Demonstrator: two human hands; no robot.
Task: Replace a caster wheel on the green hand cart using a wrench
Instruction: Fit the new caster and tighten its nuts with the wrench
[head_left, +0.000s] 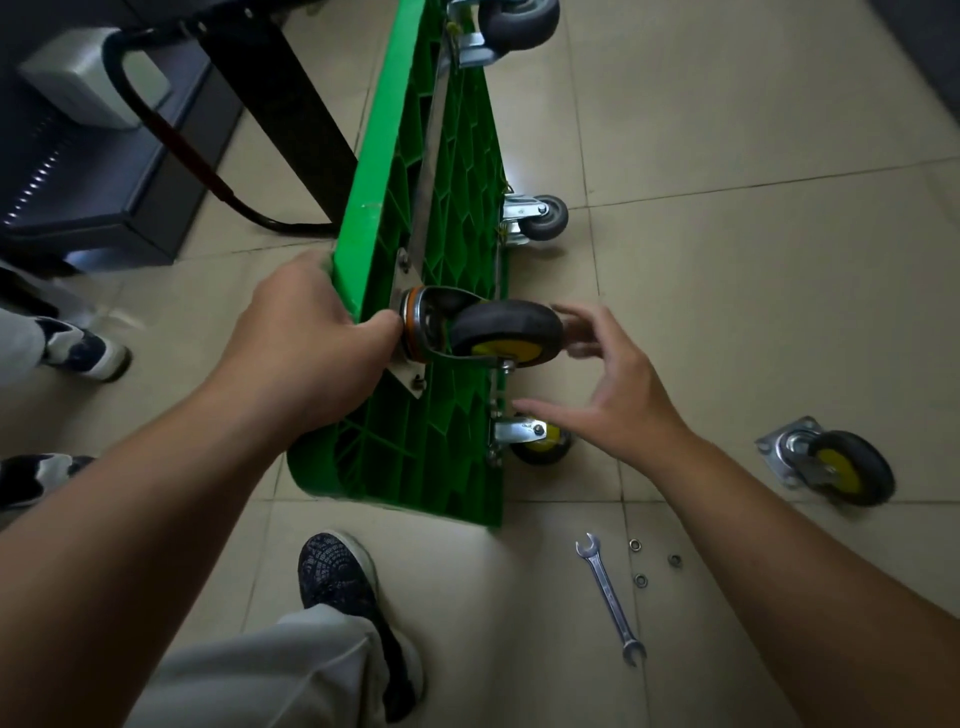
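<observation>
The green hand cart (410, 208) stands on its side on the tiled floor, underside facing right. My left hand (306, 332) grips its upper edge, thumb against the plate of a black caster with a yellow hub (501, 332). That caster sits against the cart's near upper corner. My right hand (608, 384) hovers just right of this wheel, fingers spread and slightly blurred, holding nothing. A loose caster (831, 462) lies on the floor to the right. A silver wrench (610, 597) lies on the floor near my foot, with three small nuts (641, 564) beside it.
Three other casters remain on the cart: one low near my right hand (540, 441), two grey ones farther away (543, 215). Dark furniture and the cart's black handle (171, 135) stand at left. Another person's shoes (83, 348) are at the left edge. My shoe (343, 582) is below the cart.
</observation>
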